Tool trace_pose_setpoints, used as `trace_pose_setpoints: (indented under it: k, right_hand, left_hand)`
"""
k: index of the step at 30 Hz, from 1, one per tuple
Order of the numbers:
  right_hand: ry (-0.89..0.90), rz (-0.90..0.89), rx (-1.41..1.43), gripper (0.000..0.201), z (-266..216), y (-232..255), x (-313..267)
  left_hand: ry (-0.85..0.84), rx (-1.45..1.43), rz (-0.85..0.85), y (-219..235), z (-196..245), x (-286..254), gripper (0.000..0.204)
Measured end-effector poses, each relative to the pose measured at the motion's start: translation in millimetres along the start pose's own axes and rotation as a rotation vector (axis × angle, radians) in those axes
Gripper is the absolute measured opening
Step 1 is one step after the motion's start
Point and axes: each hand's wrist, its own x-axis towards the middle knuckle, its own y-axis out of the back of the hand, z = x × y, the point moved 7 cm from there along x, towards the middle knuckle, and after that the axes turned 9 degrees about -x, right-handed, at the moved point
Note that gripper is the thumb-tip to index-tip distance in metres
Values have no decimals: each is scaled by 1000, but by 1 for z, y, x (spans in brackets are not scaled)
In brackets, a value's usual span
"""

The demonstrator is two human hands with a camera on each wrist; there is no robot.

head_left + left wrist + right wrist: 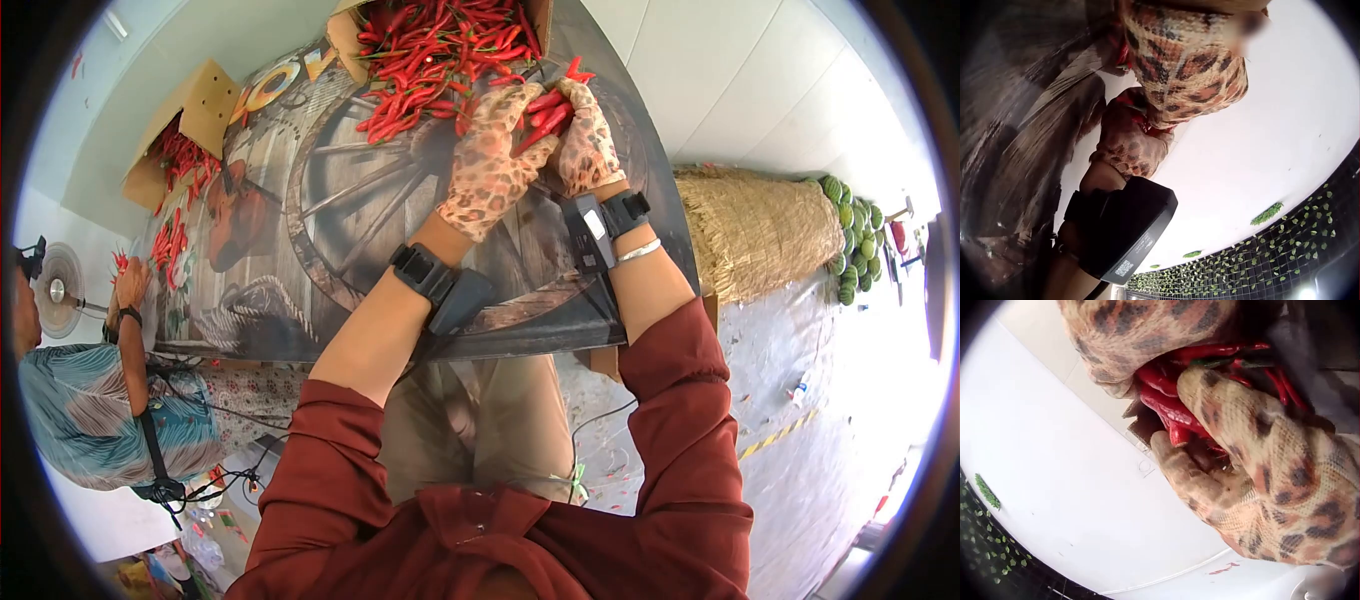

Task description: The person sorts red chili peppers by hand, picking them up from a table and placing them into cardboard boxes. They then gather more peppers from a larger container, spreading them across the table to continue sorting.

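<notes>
Both hands wear leopard-print gloves and meet over a small bunch of red chili peppers. From the left, the left hand has its thumb and fingers around one side of the bunch. Opposite it, the right hand grips the other side, with red peppers sticking out past its fingertips. In the right wrist view, peppers lie between the left hand and the right hand. The left wrist view shows mostly glove backs, and the bunch is largely hidden there. A heap of loose chilies lies just beyond the left hand.
The heap spills from a cardboard box onto the wheel-patterned table. Another box of chilies stands to the left, near a second person. A straw-coloured bale and several watermelons are at right.
</notes>
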Motion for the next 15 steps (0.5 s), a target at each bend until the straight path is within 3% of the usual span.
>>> trace_pose_setpoints:
  k: [1,3,5,7,8,9,11,12,13,15]
  right_hand:
    - [130,48,-209,21,8,21,21]
    - [259,96,-416,21,-12,13,15]
    - [40,169,185,21,-20,7,0]
    - [15,231,176,23,-24,14,-1]
    - [10,203,165,23,-28,15,-2]
    - [5,175,154,22,-30,15,-2]
    - [-33,184,216,21,-28,17,0]
    - [-46,199,245,21,-27,18,0]
    - [-59,213,274,20,-27,18,-1]
    - [-62,181,264,20,-25,22,2]
  left_hand:
    - [6,-34,5,1,-1,0,50]
    - [3,-65,21,3,-2,0,43]
    - [-1,-93,37,7,-9,0,36]
    - [-137,73,-44,7,-12,0,28]
    - [-3,-49,10,16,-12,4,26]
    - [-5,-45,9,17,-17,5,26]
    - [-122,278,210,36,-30,2,26]
    - [-278,596,143,37,-30,-3,28]
    - [-62,251,272,47,-51,-4,30]
    - [302,-8,287,53,-69,-3,32]
